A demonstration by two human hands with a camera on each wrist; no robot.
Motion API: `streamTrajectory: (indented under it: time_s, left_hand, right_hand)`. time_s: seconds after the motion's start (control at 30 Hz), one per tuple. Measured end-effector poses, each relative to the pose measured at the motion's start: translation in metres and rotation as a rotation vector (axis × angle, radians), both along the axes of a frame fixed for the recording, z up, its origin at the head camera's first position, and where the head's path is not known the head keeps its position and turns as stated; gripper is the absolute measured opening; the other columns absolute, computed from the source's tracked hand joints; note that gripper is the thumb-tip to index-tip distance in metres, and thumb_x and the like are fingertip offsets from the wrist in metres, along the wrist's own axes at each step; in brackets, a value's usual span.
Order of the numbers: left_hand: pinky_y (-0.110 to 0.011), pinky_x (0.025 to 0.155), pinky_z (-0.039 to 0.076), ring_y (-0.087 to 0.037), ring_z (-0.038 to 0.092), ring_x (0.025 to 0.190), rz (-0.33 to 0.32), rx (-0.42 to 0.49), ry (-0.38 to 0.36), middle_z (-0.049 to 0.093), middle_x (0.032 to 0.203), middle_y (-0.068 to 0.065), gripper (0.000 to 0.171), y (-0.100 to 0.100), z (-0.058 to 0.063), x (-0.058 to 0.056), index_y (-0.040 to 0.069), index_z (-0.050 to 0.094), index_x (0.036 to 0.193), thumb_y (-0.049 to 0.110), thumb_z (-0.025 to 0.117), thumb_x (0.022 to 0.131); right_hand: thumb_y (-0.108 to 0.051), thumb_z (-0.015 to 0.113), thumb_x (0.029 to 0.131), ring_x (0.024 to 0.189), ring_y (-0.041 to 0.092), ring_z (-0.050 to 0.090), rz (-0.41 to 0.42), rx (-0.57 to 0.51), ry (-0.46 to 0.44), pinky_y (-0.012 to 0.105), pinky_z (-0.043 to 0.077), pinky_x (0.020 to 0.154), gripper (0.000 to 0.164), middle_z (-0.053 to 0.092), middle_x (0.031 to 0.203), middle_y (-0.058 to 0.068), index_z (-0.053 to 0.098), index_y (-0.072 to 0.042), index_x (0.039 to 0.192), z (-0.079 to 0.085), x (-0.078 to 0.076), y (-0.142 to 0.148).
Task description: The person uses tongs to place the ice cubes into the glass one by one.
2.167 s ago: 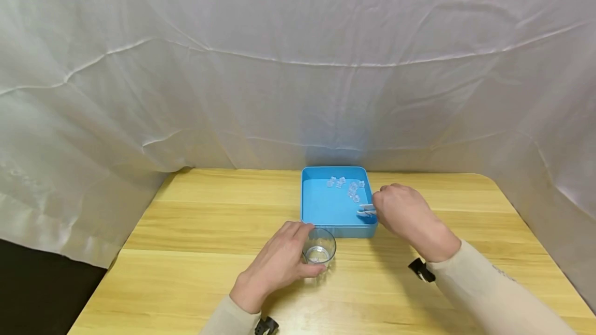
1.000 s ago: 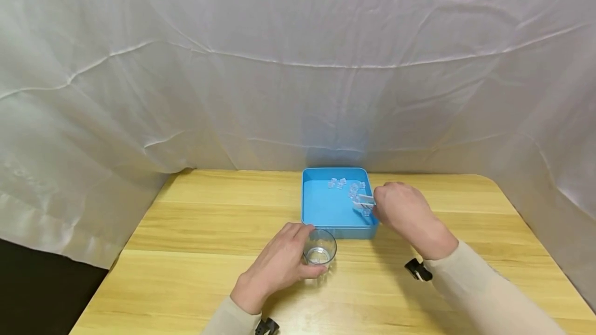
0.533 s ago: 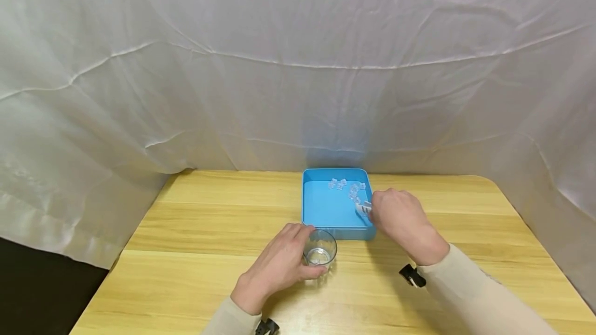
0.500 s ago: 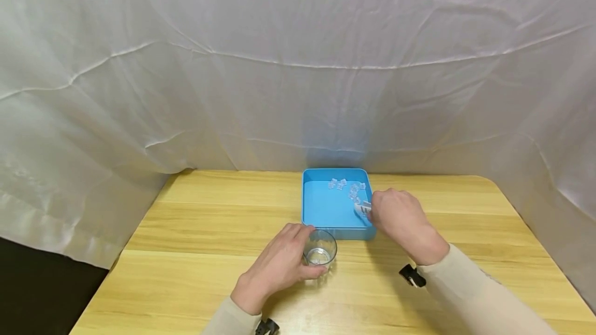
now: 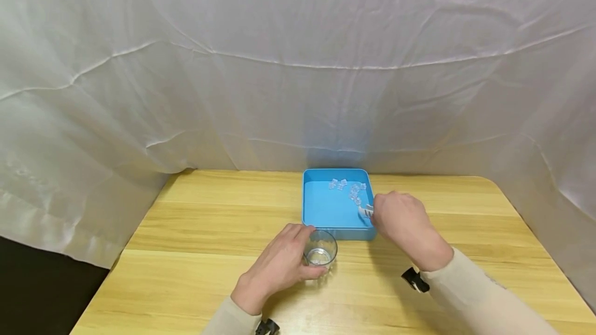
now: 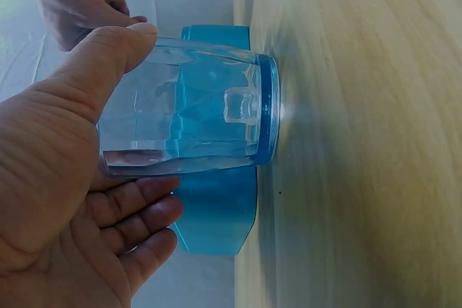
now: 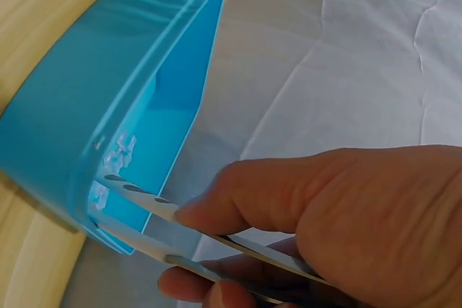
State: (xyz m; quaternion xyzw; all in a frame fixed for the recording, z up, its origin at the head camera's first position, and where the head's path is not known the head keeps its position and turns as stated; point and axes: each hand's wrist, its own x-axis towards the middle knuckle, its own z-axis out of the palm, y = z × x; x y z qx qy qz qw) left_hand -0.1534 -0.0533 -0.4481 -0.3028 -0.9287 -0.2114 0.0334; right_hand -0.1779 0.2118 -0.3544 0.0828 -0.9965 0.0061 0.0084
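On the table my left hand (image 5: 279, 262) holds a clear drinking glass (image 5: 326, 247), thumb on the near side and fingers on the far side. At the bottom of the glass lies a clear cube (image 6: 240, 104), seen in the left wrist view. My right hand (image 5: 402, 221) pinches white-tipped tongs (image 7: 148, 200) between thumb and fingers, over the right side of a blue box (image 5: 326, 211). The tong tips stand apart inside the box, with a clear piece (image 7: 99, 194) between them; whether they touch it I cannot tell. Several ice-like clear pieces (image 5: 355, 192) lie on the box floor.
The wooden table (image 5: 186, 252) stretches to both sides. Pale curtain cloth (image 5: 288, 92) hangs behind and at the sides. The glass stands close to the box's near wall (image 5: 351, 234). A dark area (image 5: 42, 288) lies beyond the table's left edge.
The tongs have gone a little farther into the box, then come back toward its near right corner. My right hand has shifted slightly with them. The left hand and glass stay put.
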Motion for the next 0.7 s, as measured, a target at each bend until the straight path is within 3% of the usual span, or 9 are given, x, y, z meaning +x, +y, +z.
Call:
streamTrajectory:
  time_s: [0.1,0.3,0.47,0.7]
  left_hand:
    - [-0.040,0.113,0.052,-0.023,0.058,0.132,0.001,-0.003,0.002,0.064,0.141,-0.007,0.085,-0.0001,-0.0008,0.0001,0.008,0.055,0.147,0.057,0.083,0.085]
    - [-0.040,0.113,0.052,-0.023,0.058,0.133,0.002,-0.005,0.000,0.064,0.141,-0.008,0.085,-0.0003,-0.0015,0.0004,0.008,0.056,0.147,0.057,0.084,0.084]
    - [-0.040,0.114,0.052,-0.023,0.057,0.133,-0.001,-0.002,-0.006,0.064,0.142,-0.007,0.085,-0.0003,-0.0012,0.0004,0.008,0.055,0.148,0.058,0.083,0.085]
    - [-0.040,0.113,0.052,-0.023,0.057,0.133,0.002,0.000,-0.001,0.064,0.142,-0.007,0.085,-0.0002,-0.0008,0.0001,0.008,0.055,0.147,0.058,0.083,0.085]
  right_hand:
    - [-0.019,0.072,0.094,0.062,0.023,0.054,-0.002,0.005,-0.015,0.045,0.056,0.055,0.028,0.055,0.065,0.004,0.058,-0.010,0.071,-0.0029,-0.0008,-0.0013]
    - [-0.020,0.072,0.094,0.058,0.020,0.049,0.015,-0.042,0.003,0.035,0.047,0.049,0.034,0.050,0.061,0.003,0.055,-0.011,0.067,-0.0060,-0.0039,-0.0003]
    - [-0.023,0.073,0.094,0.056,0.021,0.049,-0.010,-0.018,0.025,0.034,0.044,0.047,0.036,0.050,0.061,0.003,0.054,-0.011,0.066,-0.0022,-0.0032,0.0013]
    - [-0.025,0.071,0.098,0.060,0.023,0.054,-0.008,0.006,-0.007,0.043,0.054,0.051,0.032,0.056,0.064,0.005,0.062,-0.008,0.072,0.0035,0.0033,-0.0050]
